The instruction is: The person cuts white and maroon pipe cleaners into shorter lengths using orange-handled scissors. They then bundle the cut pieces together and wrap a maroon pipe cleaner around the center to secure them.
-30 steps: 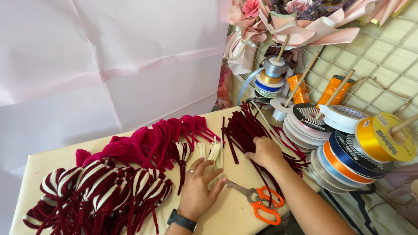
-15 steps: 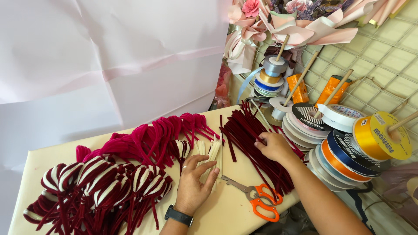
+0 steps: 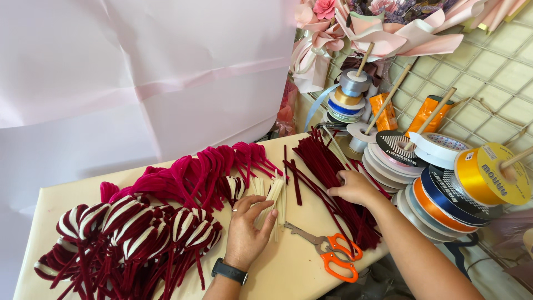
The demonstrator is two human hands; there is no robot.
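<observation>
My left hand lies on the cream table with its fingers closed round a bundle of cream pipe cleaners. My right hand rests on a pile of dark red pipe cleaners, fingertips pinching at the strands. Orange-handled scissors lie on the table between my forearms. To the left are folded magenta pipe-cleaner shapes and dark red and white striped loops.
Ribbon spools on wooden dowels crowd the right edge, with a yellow roll and a stacked spool tower. Pink paper flowers stand behind. Pale pink paper sheets hang along the back.
My left hand has closed on the cream pipe cleaners and slid toward them. My right hand has shifted along the dark red pile. The view has moved slightly.
</observation>
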